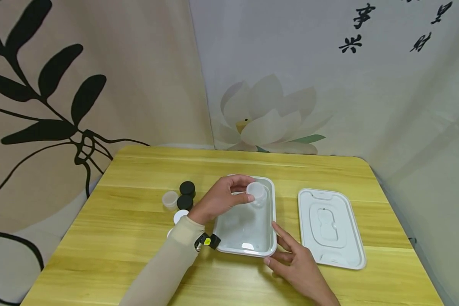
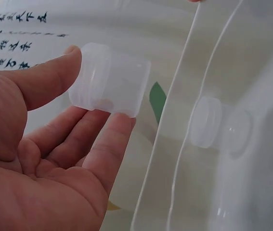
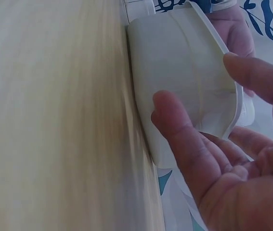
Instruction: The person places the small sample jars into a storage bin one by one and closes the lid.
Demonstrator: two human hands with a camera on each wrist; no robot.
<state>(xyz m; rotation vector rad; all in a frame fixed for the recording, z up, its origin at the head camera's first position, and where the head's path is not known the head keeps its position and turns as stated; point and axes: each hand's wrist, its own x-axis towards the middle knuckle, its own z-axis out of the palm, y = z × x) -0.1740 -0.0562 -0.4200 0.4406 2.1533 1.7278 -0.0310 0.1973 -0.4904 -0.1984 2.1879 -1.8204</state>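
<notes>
- A clear jar (image 1: 258, 193) is pinched by the left hand (image 1: 222, 196) over the white tray (image 1: 241, 233), below frame centre.
- The tray's right rim is touched by the spread right hand (image 1: 297, 264).

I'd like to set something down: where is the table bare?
Free table: left of the round containers, and behind and right of the white lid. Crowded: between containers and tray, where the left sleeve crosses, and by the right hand.
</notes>
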